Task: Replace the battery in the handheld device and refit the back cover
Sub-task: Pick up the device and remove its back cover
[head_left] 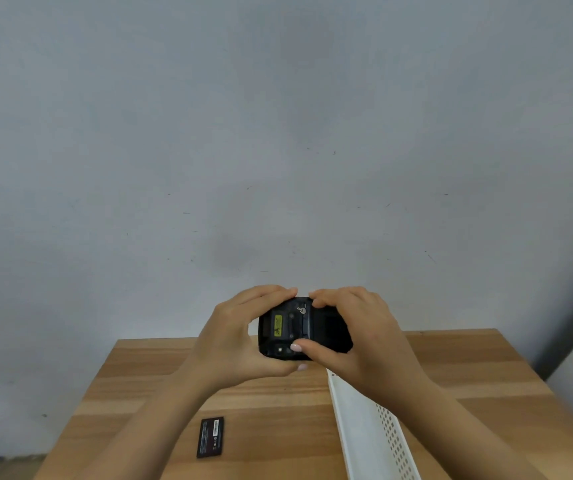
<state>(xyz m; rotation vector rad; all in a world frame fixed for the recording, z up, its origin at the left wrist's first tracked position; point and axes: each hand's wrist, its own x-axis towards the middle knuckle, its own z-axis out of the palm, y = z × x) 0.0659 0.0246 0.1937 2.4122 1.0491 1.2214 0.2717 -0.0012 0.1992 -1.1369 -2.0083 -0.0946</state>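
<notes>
Both hands hold a black handheld device (pixel 290 329) in the air above the far part of the wooden table (pixel 139 393), its back facing me. A yellow label and a small metal latch show on that back. My left hand (pixel 235 336) wraps the device's left end, thumb underneath. My right hand (pixel 357 336) covers the right end, with its thumb pressed on the back near the seam of the dark cover (pixel 332 332). A flat black battery (pixel 211 436) lies alone on the table, near me and left of centre.
A white perforated tray (pixel 371 434) runs diagonally on the table's right side, under my right forearm. A grey wall stands right behind the table. The table's far edge lies just below the hands.
</notes>
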